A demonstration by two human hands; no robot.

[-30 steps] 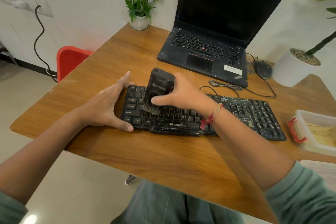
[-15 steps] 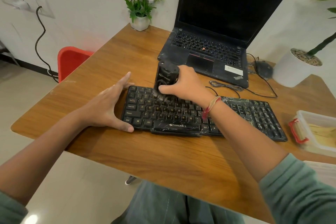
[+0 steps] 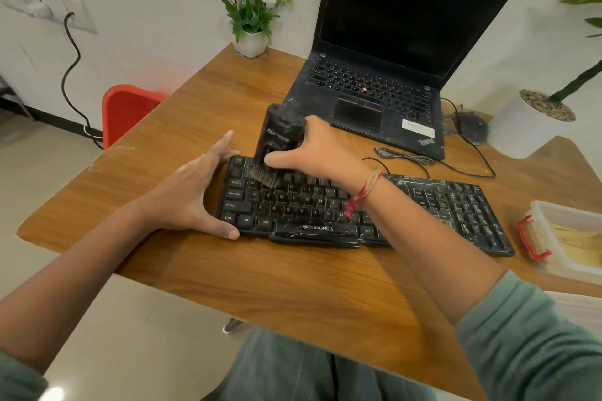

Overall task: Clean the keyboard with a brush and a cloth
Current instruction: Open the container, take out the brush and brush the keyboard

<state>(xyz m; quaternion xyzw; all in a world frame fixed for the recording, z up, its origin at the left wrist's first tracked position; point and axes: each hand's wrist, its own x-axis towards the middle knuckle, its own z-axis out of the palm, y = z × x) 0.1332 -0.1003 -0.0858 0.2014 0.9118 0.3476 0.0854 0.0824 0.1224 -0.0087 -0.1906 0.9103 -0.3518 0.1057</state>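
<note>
A black Zebronics keyboard [image 3: 462, 212] lies across the wooden table [image 3: 293, 277]. My right hand [image 3: 317, 153] grips a chunky black brush [image 3: 278, 137], held upright and slightly tilted, its bristles pressing on the upper-left key rows. My left hand [image 3: 192, 192] rests flat-fingered against the keyboard's left end, thumb at the front corner and fingers at the back corner, bracing it. No cloth can be made out for certain; a yellowish sheet lies in a clear box [image 3: 583, 238] at the right.
An open black laptop [image 3: 384, 81] stands behind the keyboard, with a coiled cable [image 3: 404, 156] and a mouse [image 3: 472, 122] to its right. A white flower pot [image 3: 250, 42] and a larger white planter [image 3: 521, 127] sit at the back. A red chair [image 3: 125, 107] stands at the left.
My right hand has swept the brush from the keyboard's middle rows to the back edge and now down and left onto the upper-left keys. My left hand has stayed put.
</note>
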